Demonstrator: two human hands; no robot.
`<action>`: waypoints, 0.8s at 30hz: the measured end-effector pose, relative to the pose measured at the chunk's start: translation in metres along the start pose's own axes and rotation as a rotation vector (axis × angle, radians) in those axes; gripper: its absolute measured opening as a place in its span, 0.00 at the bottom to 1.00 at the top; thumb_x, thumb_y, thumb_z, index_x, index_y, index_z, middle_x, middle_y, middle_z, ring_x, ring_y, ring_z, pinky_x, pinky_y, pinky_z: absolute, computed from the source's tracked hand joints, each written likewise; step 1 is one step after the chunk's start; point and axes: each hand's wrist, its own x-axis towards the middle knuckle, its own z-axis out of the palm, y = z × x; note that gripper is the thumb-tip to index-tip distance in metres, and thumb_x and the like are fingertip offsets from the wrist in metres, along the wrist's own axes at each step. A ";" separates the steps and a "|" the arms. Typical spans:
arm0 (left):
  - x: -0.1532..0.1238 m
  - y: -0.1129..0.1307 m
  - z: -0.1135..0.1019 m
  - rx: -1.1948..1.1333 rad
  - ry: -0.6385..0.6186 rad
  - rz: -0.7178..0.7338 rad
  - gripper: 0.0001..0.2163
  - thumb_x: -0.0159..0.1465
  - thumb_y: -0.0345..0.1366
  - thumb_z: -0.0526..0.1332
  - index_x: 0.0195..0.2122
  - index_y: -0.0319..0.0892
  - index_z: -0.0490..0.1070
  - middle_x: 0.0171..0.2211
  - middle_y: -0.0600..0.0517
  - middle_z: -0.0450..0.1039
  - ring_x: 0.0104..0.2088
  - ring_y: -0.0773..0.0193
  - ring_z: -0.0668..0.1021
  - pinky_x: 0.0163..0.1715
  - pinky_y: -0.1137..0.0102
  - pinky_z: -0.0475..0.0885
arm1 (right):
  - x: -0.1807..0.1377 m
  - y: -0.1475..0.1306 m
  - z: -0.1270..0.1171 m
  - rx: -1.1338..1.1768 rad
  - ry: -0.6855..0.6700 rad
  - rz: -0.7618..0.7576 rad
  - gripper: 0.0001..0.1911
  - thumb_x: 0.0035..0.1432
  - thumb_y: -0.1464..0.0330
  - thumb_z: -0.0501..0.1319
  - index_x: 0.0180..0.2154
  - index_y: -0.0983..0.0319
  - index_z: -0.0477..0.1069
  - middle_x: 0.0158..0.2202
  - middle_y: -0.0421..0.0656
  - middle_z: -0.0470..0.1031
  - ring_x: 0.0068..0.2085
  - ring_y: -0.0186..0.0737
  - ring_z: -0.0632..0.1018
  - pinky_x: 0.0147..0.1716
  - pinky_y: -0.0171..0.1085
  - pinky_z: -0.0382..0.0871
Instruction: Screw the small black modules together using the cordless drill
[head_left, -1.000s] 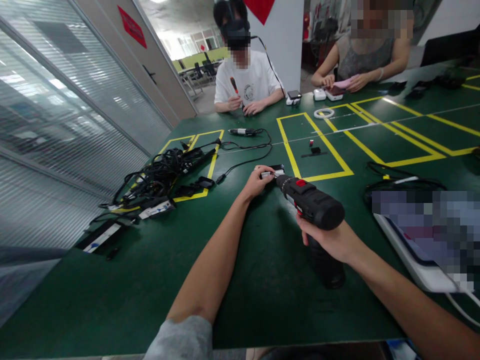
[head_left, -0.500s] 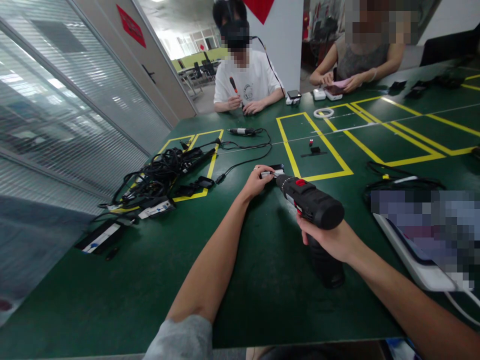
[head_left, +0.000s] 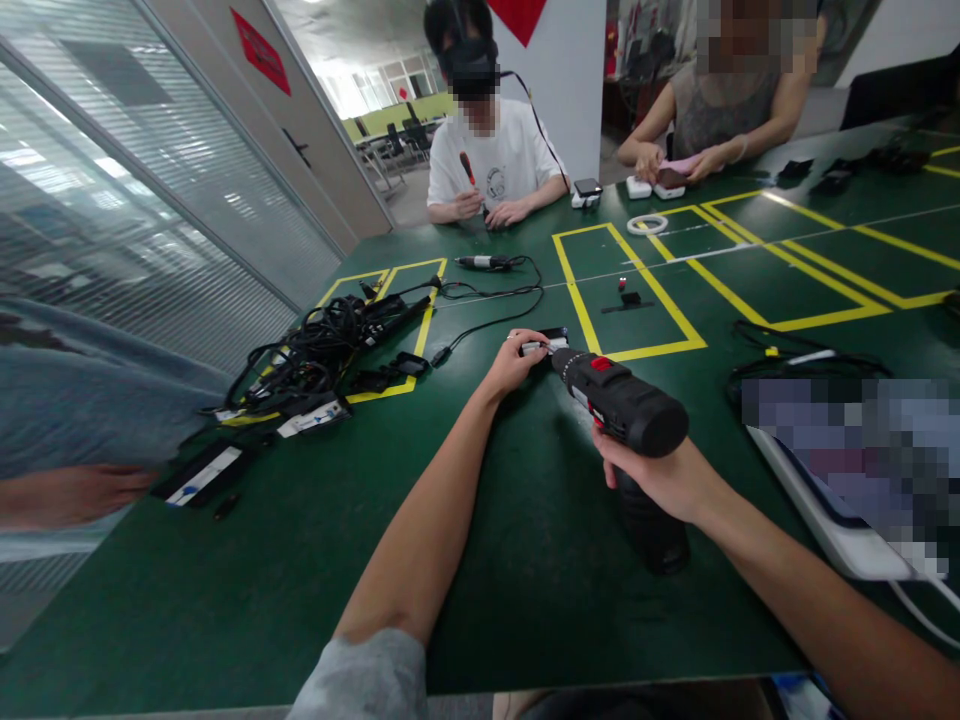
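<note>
My right hand point(head_left: 660, 475) is wrapped round the grip of a black cordless drill point(head_left: 626, 400) with red switches. The drill's chuck points forward and left. Its bit meets a small black and silver-white piece point(head_left: 553, 336) on the green table, though the exact contact point is too small to make out. My left hand point(head_left: 516, 362) closes its fingers on the near left side of that piece, pressing it against the tabletop. What kind of thing the piece is, I cannot tell, as my fingers and the drill hide part of it.
Tangled black cables point(head_left: 322, 345) and black adapters lie at left. A pen-like electric tool point(head_left: 484, 262) with a cord lies ahead. A tablet-like device point(head_left: 847, 470) stands at right. Across the table, one person holds a screwdriver point(head_left: 468, 170); another handles something pink. A person's hand point(head_left: 82, 495) shows at far left.
The person at the far left has moved in closer, and that person's hand now shows by the table edge. My hands, the drill and the small piece keep their places.
</note>
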 end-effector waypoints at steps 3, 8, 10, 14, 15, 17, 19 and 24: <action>0.000 0.000 0.000 -0.010 -0.005 -0.006 0.09 0.59 0.35 0.60 0.40 0.42 0.74 0.43 0.49 0.69 0.47 0.59 0.71 0.53 0.63 0.65 | -0.001 0.000 0.000 0.005 0.003 -0.003 0.04 0.55 0.67 0.58 0.32 0.60 0.70 0.22 0.38 0.70 0.25 0.38 0.75 0.30 0.38 0.71; 0.000 0.000 0.000 -0.022 -0.005 -0.002 0.09 0.59 0.35 0.60 0.40 0.42 0.74 0.42 0.48 0.69 0.47 0.59 0.71 0.53 0.63 0.64 | -0.001 0.001 -0.001 0.006 0.004 -0.021 0.06 0.55 0.66 0.58 0.34 0.61 0.71 0.22 0.38 0.71 0.25 0.38 0.75 0.29 0.38 0.71; 0.000 0.000 0.000 -0.024 -0.008 -0.003 0.09 0.59 0.35 0.60 0.40 0.42 0.74 0.42 0.49 0.69 0.47 0.59 0.70 0.53 0.63 0.64 | 0.000 0.002 -0.001 -0.003 0.005 -0.015 0.07 0.55 0.66 0.58 0.35 0.61 0.71 0.22 0.38 0.71 0.25 0.38 0.76 0.29 0.38 0.71; 0.000 -0.002 0.001 -0.025 -0.007 -0.004 0.09 0.59 0.34 0.60 0.40 0.42 0.74 0.42 0.49 0.69 0.47 0.60 0.71 0.53 0.64 0.64 | 0.001 0.003 0.000 -0.005 0.016 -0.018 0.08 0.54 0.67 0.59 0.37 0.61 0.71 0.22 0.38 0.71 0.24 0.39 0.76 0.28 0.38 0.71; 0.000 -0.003 0.001 -0.025 -0.006 -0.004 0.09 0.59 0.34 0.60 0.40 0.42 0.74 0.42 0.48 0.69 0.47 0.60 0.71 0.53 0.64 0.64 | 0.001 0.003 0.001 0.000 0.025 -0.017 0.08 0.54 0.67 0.59 0.37 0.61 0.71 0.22 0.38 0.71 0.24 0.39 0.76 0.28 0.39 0.71; 0.001 -0.004 0.001 -0.028 -0.003 -0.002 0.09 0.58 0.34 0.60 0.40 0.41 0.74 0.42 0.48 0.69 0.47 0.60 0.71 0.52 0.64 0.64 | 0.002 0.003 0.001 0.014 0.037 -0.013 0.09 0.53 0.67 0.59 0.38 0.60 0.71 0.22 0.38 0.71 0.24 0.39 0.76 0.28 0.39 0.71; 0.001 -0.005 0.001 -0.034 0.001 0.004 0.09 0.58 0.34 0.60 0.40 0.41 0.74 0.42 0.48 0.69 0.47 0.60 0.71 0.52 0.64 0.64 | 0.002 0.003 0.001 0.027 0.034 -0.002 0.10 0.52 0.68 0.60 0.39 0.60 0.70 0.22 0.37 0.71 0.24 0.40 0.75 0.28 0.39 0.71; 0.000 -0.005 0.001 -0.028 -0.004 0.005 0.09 0.59 0.35 0.60 0.40 0.42 0.74 0.43 0.48 0.69 0.47 0.59 0.70 0.52 0.64 0.64 | 0.001 0.003 0.000 0.034 0.026 0.007 0.11 0.52 0.68 0.60 0.40 0.60 0.70 0.21 0.37 0.71 0.24 0.39 0.75 0.28 0.39 0.71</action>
